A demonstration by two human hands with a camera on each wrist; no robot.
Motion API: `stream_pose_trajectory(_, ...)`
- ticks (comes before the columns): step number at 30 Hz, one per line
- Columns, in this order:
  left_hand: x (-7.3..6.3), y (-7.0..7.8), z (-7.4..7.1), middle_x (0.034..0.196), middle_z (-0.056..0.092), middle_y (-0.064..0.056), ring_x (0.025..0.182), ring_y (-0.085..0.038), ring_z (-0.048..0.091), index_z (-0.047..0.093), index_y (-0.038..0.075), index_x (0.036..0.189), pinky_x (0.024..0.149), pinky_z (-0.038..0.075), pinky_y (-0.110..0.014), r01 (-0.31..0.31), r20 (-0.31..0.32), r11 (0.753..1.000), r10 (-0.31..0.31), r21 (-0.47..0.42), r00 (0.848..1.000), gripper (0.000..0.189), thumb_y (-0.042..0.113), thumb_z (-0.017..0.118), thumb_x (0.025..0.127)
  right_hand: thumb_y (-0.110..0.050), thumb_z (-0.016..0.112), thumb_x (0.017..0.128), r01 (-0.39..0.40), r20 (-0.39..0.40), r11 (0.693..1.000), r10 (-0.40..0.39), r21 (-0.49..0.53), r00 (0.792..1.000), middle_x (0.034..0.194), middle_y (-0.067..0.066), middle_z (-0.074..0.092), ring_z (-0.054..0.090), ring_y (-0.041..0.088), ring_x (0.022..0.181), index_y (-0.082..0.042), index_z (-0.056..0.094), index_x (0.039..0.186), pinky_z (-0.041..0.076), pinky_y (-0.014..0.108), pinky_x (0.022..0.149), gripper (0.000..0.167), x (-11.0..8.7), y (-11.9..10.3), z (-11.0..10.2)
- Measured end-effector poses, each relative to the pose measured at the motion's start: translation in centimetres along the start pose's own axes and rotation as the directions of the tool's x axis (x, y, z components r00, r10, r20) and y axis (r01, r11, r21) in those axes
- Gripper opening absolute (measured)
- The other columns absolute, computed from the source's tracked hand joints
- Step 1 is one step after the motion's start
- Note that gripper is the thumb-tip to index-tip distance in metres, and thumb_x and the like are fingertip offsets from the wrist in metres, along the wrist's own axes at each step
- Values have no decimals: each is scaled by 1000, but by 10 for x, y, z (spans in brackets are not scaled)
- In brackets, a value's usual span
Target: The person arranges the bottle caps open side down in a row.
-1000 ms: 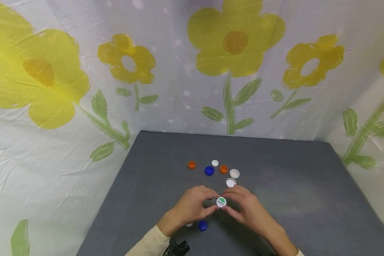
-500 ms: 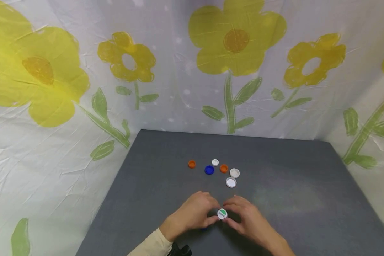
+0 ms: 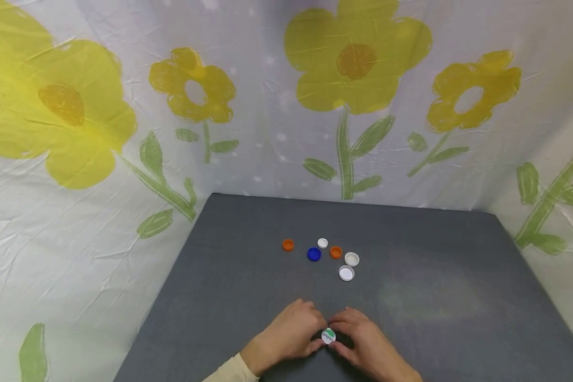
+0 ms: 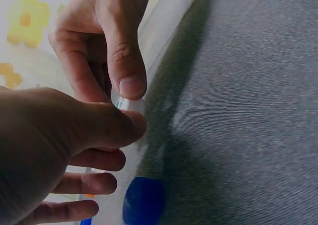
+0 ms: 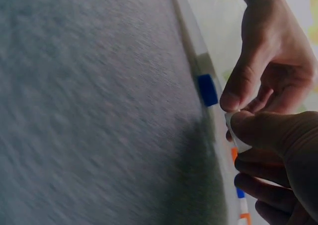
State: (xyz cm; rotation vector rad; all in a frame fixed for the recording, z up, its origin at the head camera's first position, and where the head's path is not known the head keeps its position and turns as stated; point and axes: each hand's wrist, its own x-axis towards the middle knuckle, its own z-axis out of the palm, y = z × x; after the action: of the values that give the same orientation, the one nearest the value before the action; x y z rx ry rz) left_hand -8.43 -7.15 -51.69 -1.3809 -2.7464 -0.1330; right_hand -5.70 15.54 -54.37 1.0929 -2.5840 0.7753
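Thumbs and fingertips of both hands pinch a small white bottle cap (image 3: 328,336) with a green mark and lettering on its top, which faces up. My left hand (image 3: 293,333) grips it from the left, and my right hand (image 3: 363,342) from the right. In the left wrist view the two thumbs nearly meet over the cap and cover most of it. Its white side shows under the thumb in the right wrist view. A blue cap (image 4: 144,200) stands on the table near my left hand, hidden in the head view.
On the dark grey table (image 3: 434,254), beyond the hands, lie an orange cap (image 3: 288,245), a blue cap (image 3: 314,254), a small white cap (image 3: 322,243), a second orange cap (image 3: 336,252) and two larger white caps (image 3: 346,273). A flowered sheet (image 3: 258,159) hangs around the table.
Both hands have moved down the head view, toward the person, with the white cap between them. The blue and white caps seen near my left wrist earlier are now covered there.
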Motion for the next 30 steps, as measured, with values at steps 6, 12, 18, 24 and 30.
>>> stream_pose_trajectory(6,-2,5,3,88,76,16,84,-8,66,81,29,94,73,47,-26,5,20,998,-6,63,1000,13,41,88,91,-22,94,86,36,-16,999,-36,-33,999,112,-6,77,73,16,107,-14,83,107,60,54,100,25,-3,-2,8)
stream_pose_trajectory(12,-3,9,6,91,76,15,85,-8,64,82,31,99,74,47,-26,4,57,993,-11,116,998,17,44,88,91,-24,92,88,8,32,1000,-7,-30,999,116,-5,76,73,17,109,-15,84,108,60,53,101,24,-3,-4,8)
stream_pose_trajectory(18,-5,11,7,92,76,15,84,-8,62,82,31,99,73,45,-26,-3,46,989,-4,149,999,16,44,88,90,-27,90,91,-13,84,999,16,-39,996,120,-2,77,73,19,114,-13,85,112,59,53,104,25,-4,-5,8)
stream_pose_trajectory(24,-6,12,8,96,75,13,85,-8,64,82,30,98,73,46,-26,3,37,988,-9,154,999,21,46,90,87,-26,91,90,-17,98,999,22,-49,995,121,-1,77,73,19,114,-13,85,112,58,54,105,26,-3,-5,8)
stream_pose_trajectory(30,-7,9,4,103,77,14,90,-8,66,82,31,106,77,50,-29,12,44,993,-17,117,999,29,49,89,85,-34,87,95,-75,143,997,77,-16,987,125,-2,76,72,20,118,-14,85,116,57,54,107,29,-2,-6,5)
